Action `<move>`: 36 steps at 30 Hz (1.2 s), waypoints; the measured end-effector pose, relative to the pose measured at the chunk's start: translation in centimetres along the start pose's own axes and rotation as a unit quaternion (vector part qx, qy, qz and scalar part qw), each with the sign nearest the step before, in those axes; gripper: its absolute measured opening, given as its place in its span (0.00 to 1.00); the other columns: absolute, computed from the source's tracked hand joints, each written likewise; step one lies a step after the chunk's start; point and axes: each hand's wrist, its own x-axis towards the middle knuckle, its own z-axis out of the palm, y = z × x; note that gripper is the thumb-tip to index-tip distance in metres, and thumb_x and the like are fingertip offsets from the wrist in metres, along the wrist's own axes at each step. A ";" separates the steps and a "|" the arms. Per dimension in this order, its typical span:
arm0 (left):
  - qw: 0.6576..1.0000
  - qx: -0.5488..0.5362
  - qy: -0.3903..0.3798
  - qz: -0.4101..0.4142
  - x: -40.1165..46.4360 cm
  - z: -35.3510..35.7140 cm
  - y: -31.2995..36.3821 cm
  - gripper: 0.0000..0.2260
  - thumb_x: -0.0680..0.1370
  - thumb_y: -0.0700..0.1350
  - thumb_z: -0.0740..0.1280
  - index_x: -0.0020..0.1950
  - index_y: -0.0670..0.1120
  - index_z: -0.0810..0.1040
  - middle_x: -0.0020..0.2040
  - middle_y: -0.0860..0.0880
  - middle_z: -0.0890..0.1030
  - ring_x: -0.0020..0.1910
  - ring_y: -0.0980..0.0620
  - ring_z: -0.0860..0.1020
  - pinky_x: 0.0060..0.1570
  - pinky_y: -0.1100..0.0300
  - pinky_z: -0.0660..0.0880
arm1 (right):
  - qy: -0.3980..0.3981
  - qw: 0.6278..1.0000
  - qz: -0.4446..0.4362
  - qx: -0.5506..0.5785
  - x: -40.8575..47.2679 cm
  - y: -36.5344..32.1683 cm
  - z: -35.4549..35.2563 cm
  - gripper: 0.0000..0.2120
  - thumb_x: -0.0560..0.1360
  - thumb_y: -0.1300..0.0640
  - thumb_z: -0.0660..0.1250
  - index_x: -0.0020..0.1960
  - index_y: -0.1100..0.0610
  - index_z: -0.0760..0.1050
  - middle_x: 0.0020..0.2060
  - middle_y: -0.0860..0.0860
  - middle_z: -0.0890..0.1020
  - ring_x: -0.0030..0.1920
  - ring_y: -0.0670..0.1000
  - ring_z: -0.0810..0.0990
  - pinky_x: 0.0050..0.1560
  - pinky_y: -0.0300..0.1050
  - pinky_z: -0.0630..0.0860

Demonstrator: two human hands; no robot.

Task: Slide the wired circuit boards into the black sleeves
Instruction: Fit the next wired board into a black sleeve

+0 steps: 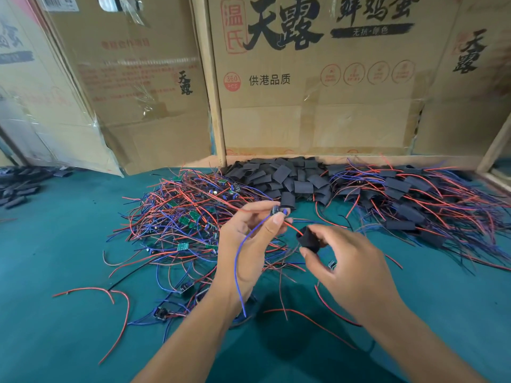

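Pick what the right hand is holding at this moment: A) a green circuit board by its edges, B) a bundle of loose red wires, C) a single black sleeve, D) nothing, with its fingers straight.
C: the right hand pinches one black sleeve with its open end turned toward the wired board held in the left hand.

cardboard box [318, 87] | 天露 | 供港品质 | 360 PCS | 温氏

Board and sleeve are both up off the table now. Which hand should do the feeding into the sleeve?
Left, probably. The left hand pinches the wired board, its red lead already at the black sleeve held open-mouthed by the right hand.
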 end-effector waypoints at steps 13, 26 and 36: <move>0.996 0.015 -0.065 -0.056 -1.0 0.6 -0.8 0.10 0.71 0.39 0.75 0.52 0.42 0.85 0.50 0.37 0.85 0.47 0.47 0.81 0.52 0.56 0.78 | -0.002 0.995 -0.101 0.009 0.7 0.7 -1.2 0.15 0.74 0.53 0.65 0.57 0.58 0.79 0.48 0.49 0.81 0.48 0.52 0.80 0.45 0.45 0.76; 0.987 0.070 -0.142 -0.043 -0.7 0.3 -0.7 0.11 0.75 0.39 0.72 0.56 0.49 0.86 0.53 0.51 0.86 0.52 0.55 0.83 0.53 0.64 0.77 | -0.009 0.995 -0.103 0.008 1.2 1.4 -1.5 0.16 0.72 0.58 0.70 0.58 0.61 0.80 0.48 0.53 0.82 0.45 0.54 0.81 0.46 0.45 0.75; 0.992 0.069 -0.092 -0.049 -1.1 0.4 -1.2 0.04 0.72 0.47 0.76 0.42 0.48 0.83 0.35 0.48 0.80 0.33 0.52 0.75 0.37 0.65 0.73 | -0.024 0.994 -0.101 0.030 1.1 1.3 -1.5 0.16 0.72 0.58 0.69 0.59 0.61 0.80 0.49 0.52 0.82 0.45 0.50 0.79 0.45 0.41 0.73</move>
